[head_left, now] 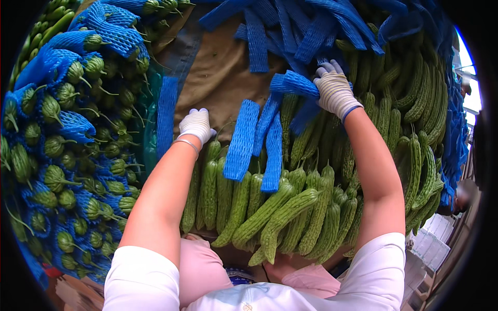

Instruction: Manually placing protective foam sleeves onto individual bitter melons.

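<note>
My left hand (195, 125), in a striped knit glove, rests palm down on a brown cloth (227, 74), just above the stem end of a bitter melon (210, 179); whether it holds anything is hidden. My right hand (335, 87), gloved alike, is at a blue foam net sleeve (297, 83) on the upper right; the sleeve's end meets the hand, but the grip cannot be made out. Other blue foam net sleeves (241, 140) lie loose between my hands, partly over the bitter melons. A row of bare bitter melons (288, 217) lies close to my body.
Many bitter melons in blue net sleeves (66, 95) are stacked at the left. Loose net sleeves (288, 27) are heaped at the top. More bare bitter melons (420, 97) are piled at the right. People and white boxes (430, 247) show beyond the right edge.
</note>
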The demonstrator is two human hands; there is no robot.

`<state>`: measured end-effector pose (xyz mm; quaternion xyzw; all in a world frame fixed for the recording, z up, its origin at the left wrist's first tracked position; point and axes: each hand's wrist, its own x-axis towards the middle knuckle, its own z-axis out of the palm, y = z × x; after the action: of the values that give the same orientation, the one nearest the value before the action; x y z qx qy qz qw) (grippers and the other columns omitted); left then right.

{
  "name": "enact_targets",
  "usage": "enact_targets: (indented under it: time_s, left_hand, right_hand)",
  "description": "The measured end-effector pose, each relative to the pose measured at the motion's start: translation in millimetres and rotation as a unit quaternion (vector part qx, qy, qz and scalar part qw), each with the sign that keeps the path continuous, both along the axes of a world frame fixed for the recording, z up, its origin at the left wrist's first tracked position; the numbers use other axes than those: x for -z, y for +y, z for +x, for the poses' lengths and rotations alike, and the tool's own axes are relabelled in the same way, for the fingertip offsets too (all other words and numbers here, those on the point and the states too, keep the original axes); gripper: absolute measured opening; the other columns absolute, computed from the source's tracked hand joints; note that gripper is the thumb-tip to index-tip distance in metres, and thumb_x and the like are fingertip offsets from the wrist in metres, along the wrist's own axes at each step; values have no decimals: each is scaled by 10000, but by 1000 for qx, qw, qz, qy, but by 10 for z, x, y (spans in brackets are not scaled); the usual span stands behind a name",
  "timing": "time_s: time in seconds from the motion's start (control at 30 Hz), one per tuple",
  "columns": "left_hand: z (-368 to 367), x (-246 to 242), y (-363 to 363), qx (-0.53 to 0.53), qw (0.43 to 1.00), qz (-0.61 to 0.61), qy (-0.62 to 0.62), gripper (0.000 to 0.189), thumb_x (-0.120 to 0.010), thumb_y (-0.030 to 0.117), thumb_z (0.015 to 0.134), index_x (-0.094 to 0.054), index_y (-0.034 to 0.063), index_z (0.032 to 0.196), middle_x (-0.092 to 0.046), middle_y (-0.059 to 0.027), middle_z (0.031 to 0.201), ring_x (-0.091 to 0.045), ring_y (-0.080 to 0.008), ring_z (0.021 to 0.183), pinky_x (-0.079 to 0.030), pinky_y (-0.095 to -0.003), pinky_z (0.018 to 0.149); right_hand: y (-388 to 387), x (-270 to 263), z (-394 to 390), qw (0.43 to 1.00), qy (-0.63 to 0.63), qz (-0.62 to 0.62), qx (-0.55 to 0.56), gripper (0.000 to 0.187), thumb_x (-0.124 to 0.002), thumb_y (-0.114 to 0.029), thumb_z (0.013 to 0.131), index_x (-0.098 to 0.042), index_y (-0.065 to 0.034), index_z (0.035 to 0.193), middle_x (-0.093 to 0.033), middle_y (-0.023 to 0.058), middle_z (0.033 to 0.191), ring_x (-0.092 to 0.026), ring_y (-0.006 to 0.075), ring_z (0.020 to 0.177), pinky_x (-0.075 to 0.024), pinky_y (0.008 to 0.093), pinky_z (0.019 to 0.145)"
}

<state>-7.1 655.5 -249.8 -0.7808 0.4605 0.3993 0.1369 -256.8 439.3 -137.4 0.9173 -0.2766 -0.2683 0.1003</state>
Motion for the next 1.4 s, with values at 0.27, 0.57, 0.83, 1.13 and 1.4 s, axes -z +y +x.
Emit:
enact_targets:
  time_s: [0.27, 0.57, 0.83, 1.13, 1.4]
  left_hand:
    - [45, -16, 17, -7, 1000, 5, -11, 613, -757, 357, 721, -496, 62, 1191, -519, -189, 1200, -553, -337, 1105, -472, -421, 919]
    - [-18, -29, -28, -7, 1000, 5, -23, 617, -774, 360, 708, -520, 95, 1204, -519, -154, 1218, -567, -308, 1098, -502, -406, 885]
    - [-42, -33, -83, -13, 1000, 19, -9, 597, -766, 324, 708, -520, 83, 1196, -511, -176, 1218, -577, -334, 1073, -504, -430, 871]
    - [-33, -75, -125, 0, 999, 35, -11, 641, -783, 352, 695, -493, 42, 1176, -497, -209, 1208, -569, -362, 1064, -496, -438, 876]
    - [-43, -66, -125, 2, 1000, 30, -8, 631, -782, 346, 693, -498, 41, 1167, -501, -217, 1200, -566, -367, 1066, -498, -437, 876]
  right_hand:
    - [832, 53, 357, 937, -112, 231, -238, 407, -697, -160, 680, -602, -117, 1073, -457, 103, 1330, -363, 300, 1301, -280, 447, 1096]
    - [944, 983, 556, 894, -162, 217, -355, 465, -491, -178, 834, -435, -133, 1294, -465, 127, 1330, -381, 264, 1301, -233, 434, 1115]
    - [865, 798, 651, 933, -72, 271, -226, 263, -573, -162, 808, -581, -116, 1067, -617, 107, 1006, -608, 267, 967, -468, 397, 889]
    - [-657, 320, 399, 848, -383, -5, 367, 590, -756, -297, 659, -544, -114, 1178, -471, 196, 1254, -512, 378, 1090, -440, 452, 922]
    - [-796, 509, 514, 840, -206, -82, 495, 1184, -715, -642, 616, -88, -128, 1479, -183, 209, 1498, -214, 371, 1374, -175, 511, 1115]
